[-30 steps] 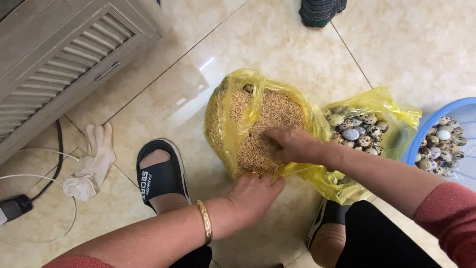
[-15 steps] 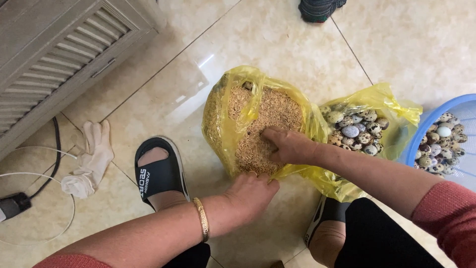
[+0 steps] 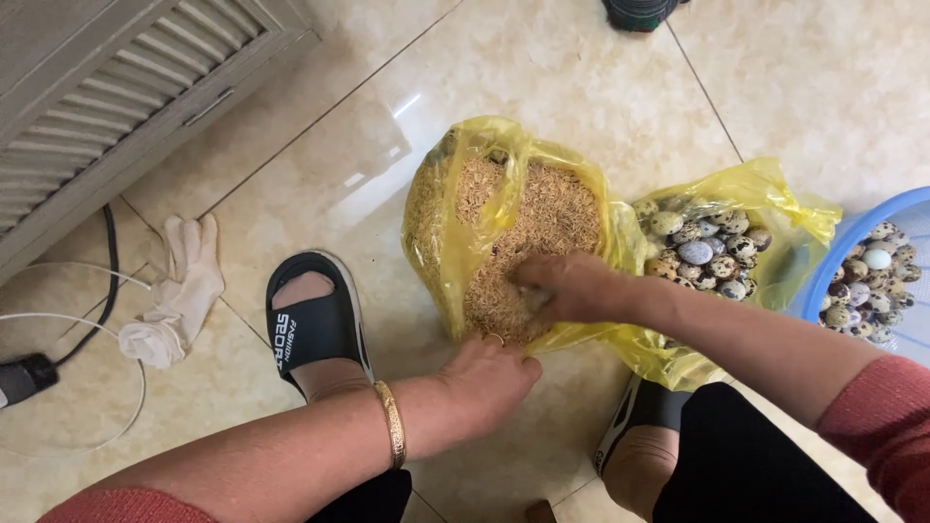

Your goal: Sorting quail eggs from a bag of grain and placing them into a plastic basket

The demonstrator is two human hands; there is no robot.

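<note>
A yellow plastic bag (image 3: 455, 242) lies open on the tiled floor, filled with tan rice husks (image 3: 528, 232). My right hand (image 3: 572, 288) is dug into the husks near the bag's front, fingers curled down and partly buried. My left hand (image 3: 489, 378) grips the bag's near edge; a gold bangle sits on that wrist. A second yellow bag (image 3: 775, 208) just to the right holds several speckled quail eggs (image 3: 702, 252).
A blue basket (image 3: 833, 261) of more speckled eggs stands at the right edge. My feet in black slippers (image 3: 315, 324) flank the bag. White gloves (image 3: 179, 291) and cables lie at left beside a slatted grey cabinet (image 3: 116, 107). Another person's dark shoe (image 3: 639, 12) is at the top.
My right hand has shifted slightly lower and deeper into the husks. My left hand stays on the bag's edge.
</note>
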